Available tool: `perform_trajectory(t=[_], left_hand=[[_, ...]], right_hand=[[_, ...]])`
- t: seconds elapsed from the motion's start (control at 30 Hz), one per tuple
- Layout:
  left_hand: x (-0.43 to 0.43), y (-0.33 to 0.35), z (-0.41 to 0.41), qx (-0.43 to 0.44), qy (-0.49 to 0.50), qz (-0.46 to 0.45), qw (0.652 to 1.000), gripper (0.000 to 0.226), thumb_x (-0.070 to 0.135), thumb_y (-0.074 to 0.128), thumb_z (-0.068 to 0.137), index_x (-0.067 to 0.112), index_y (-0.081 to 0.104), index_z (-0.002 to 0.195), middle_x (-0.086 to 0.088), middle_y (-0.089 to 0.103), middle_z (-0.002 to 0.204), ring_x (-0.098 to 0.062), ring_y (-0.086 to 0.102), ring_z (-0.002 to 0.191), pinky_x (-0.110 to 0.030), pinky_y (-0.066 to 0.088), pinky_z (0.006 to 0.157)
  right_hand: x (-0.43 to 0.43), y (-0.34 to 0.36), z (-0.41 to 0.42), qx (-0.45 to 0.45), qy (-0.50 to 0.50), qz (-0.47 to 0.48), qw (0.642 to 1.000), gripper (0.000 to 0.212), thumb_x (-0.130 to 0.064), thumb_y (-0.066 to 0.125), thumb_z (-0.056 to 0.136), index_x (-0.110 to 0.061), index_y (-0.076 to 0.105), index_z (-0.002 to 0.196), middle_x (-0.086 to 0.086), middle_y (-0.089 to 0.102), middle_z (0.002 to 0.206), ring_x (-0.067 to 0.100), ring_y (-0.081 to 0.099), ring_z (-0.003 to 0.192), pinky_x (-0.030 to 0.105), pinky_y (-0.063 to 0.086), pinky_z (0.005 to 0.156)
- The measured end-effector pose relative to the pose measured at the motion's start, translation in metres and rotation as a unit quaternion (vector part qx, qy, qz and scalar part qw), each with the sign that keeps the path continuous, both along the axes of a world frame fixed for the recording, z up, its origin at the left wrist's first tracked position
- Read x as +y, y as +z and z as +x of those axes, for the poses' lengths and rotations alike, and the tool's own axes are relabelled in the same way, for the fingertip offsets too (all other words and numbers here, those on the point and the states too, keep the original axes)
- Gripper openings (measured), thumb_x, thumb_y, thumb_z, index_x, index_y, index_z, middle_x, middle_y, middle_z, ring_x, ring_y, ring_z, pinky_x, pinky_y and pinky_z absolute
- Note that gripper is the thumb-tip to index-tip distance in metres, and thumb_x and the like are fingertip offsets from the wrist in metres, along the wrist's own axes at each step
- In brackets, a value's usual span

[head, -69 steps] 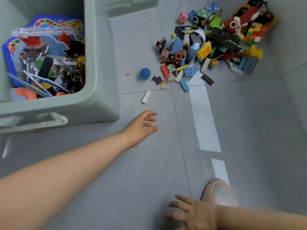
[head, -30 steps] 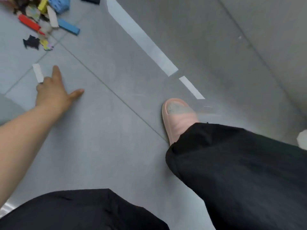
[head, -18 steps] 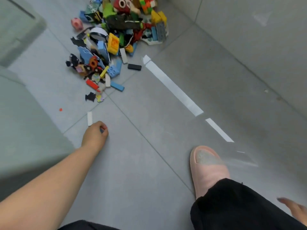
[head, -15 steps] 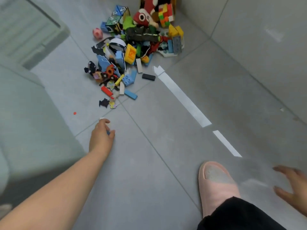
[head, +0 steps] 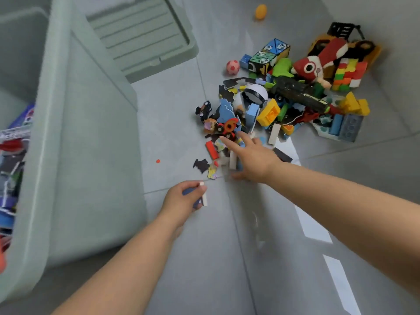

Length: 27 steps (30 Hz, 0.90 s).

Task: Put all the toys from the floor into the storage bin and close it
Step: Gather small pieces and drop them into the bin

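Note:
A heap of toys (head: 286,103) lies on the grey floor: bricks, puzzle pieces, a red plush, cubes, a pink ball (head: 232,67). My left hand (head: 181,202) hovers beside the bin's wall and holds a blue ball and a white block (head: 204,196) in its curled fingers. My right hand (head: 251,159) reaches over the near edge of the heap, fingers spread above a white block (head: 232,159) and a red brick (head: 211,150). The pale green storage bin (head: 75,142) stands at the left, partly filled with toys.
The bin's lid (head: 145,32) lies flat on the floor behind the bin. An orange ball (head: 260,11) sits apart at the far top. A small red dot (head: 158,161) and black puzzle scraps (head: 201,165) lie between bin and heap. Pale stripes (head: 314,226) mark the floor.
My left hand has picked up the white block along with the blue ball. My right hand has come forward from the floor at the right to the near edge of the heap.

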<state>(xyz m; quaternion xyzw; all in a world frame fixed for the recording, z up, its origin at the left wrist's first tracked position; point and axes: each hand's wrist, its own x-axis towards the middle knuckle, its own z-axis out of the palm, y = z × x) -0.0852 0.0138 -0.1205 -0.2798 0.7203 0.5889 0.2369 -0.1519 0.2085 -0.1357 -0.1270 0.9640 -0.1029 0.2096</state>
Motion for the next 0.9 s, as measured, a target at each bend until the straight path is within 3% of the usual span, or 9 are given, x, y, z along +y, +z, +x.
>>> perform_trajectory(t=[0.17, 0.27, 0.37, 0.47, 0.57, 0.63, 0.7, 0.8, 0.9], left_hand=[[0.018, 0.043, 0.014, 0.013, 0.181, 0.29, 0.94, 0.014, 0.015, 0.057, 0.088, 0.013, 0.067, 0.098, 0.005, 0.069, 0.079, -0.007, 0.063, 0.071, -0.019, 0.055, 0.063], [0.02, 0.063, 0.023, 0.026, 0.218, 0.33, 0.918, 0.012, 0.014, 0.054, 0.09, 0.013, 0.065, 0.095, 0.004, 0.07, 0.083, -0.007, 0.066, 0.073, -0.022, 0.057, 0.066], [0.02, 0.098, 0.027, 0.062, 0.149, 0.295, 0.942, 0.008, 0.013, 0.058, 0.085, 0.013, 0.063, 0.092, -0.002, 0.065, 0.092, -0.011, 0.064, 0.077, -0.023, 0.057, 0.066], [0.003, 0.157, 0.028, 0.144, 0.033, 0.267, 0.952, 0.018, 0.02, 0.063, 0.07, 0.016, 0.065, 0.087, 0.0, 0.068, 0.084, -0.009, 0.064, 0.073, -0.019, 0.053, 0.059], [-0.044, 0.221, 0.036, 0.246, -0.025, 0.235, 0.94, 0.015, 0.018, 0.073, 0.07, 0.019, 0.069, 0.084, 0.003, 0.065, 0.076, -0.008, 0.062, 0.066, -0.019, 0.052, 0.057], [-0.09, 0.248, 0.043, 0.324, -0.03, 0.153, 0.933, 0.02, 0.019, 0.078, 0.067, 0.026, 0.07, 0.084, 0.002, 0.063, 0.08, -0.009, 0.061, 0.069, -0.017, 0.051, 0.056], [-0.14, 0.248, 0.049, 0.364, 0.002, 0.002, 0.931, 0.021, 0.02, 0.077, 0.072, 0.027, 0.066, 0.089, 0.003, 0.062, 0.086, -0.014, 0.06, 0.071, -0.014, 0.048, 0.051], [-0.197, 0.221, 0.051, 0.308, 0.033, -0.154, 0.938, 0.015, 0.019, 0.065, 0.085, 0.026, 0.059, 0.097, -0.004, 0.062, 0.098, -0.023, 0.058, 0.068, -0.017, 0.047, 0.055], [-0.22, 0.196, 0.052, 0.231, 0.049, -0.148, 0.96, 0.03, 0.035, 0.063, 0.086, 0.021, 0.057, 0.111, -0.006, 0.063, 0.117, -0.016, 0.058, 0.095, -0.028, 0.045, 0.083]], right_hand=[[-0.014, -0.037, 0.025, 0.113, 0.012, -0.035, 0.993, 0.041, -0.041, 0.049, 0.092, -0.028, 0.043, 0.13, 0.013, 0.034, 0.139, 0.041, 0.03, 0.121, 0.047, 0.052, 0.077], [-0.009, -0.039, 0.035, 0.138, -0.001, -0.082, 0.987, 0.032, -0.036, 0.05, 0.092, -0.025, 0.053, 0.122, 0.01, 0.041, 0.133, 0.038, 0.035, 0.115, 0.043, 0.05, 0.077], [-0.002, -0.031, 0.033, 0.105, -0.134, -0.146, 0.975, 0.029, -0.022, 0.057, 0.09, -0.022, 0.055, 0.119, 0.007, 0.041, 0.128, 0.03, 0.037, 0.115, 0.034, 0.039, 0.089], [0.011, -0.009, 0.036, 0.052, -0.311, -0.229, 0.921, 0.028, -0.017, 0.064, 0.085, -0.019, 0.058, 0.113, 0.009, 0.047, 0.124, 0.028, 0.047, 0.111, 0.029, 0.039, 0.086], [0.0, 0.051, 0.044, 0.033, -0.418, -0.41, 0.81, 0.018, -0.015, 0.067, 0.084, -0.023, 0.061, 0.099, 0.014, 0.055, 0.119, 0.025, 0.06, 0.088, 0.026, 0.054, 0.069], [-0.032, 0.116, 0.049, 0.041, -0.369, -0.531, 0.762, 0.018, -0.013, 0.067, 0.081, -0.027, 0.063, 0.091, 0.012, 0.062, 0.107, 0.019, 0.063, 0.077, 0.015, 0.054, 0.059], [-0.076, 0.188, 0.061, 0.026, -0.238, -0.609, 0.756, 0.02, -0.015, 0.069, 0.076, -0.022, 0.066, 0.094, 0.005, 0.066, 0.101, 0.015, 0.066, 0.079, 0.021, 0.057, 0.066], [-0.152, 0.258, 0.081, -0.052, -0.058, -0.622, 0.779, 0.026, -0.017, 0.072, 0.069, -0.014, 0.067, 0.094, 0.002, 0.068, 0.097, 0.011, 0.063, 0.08, 0.024, 0.058, 0.068], [-0.225, 0.268, 0.087, -0.064, 0.023, -0.515, 0.855, 0.018, -0.017, 0.075, 0.074, -0.023, 0.065, 0.087, -0.008, 0.064, 0.083, 0.002, 0.056, 0.069, 0.027, 0.057, 0.068]])
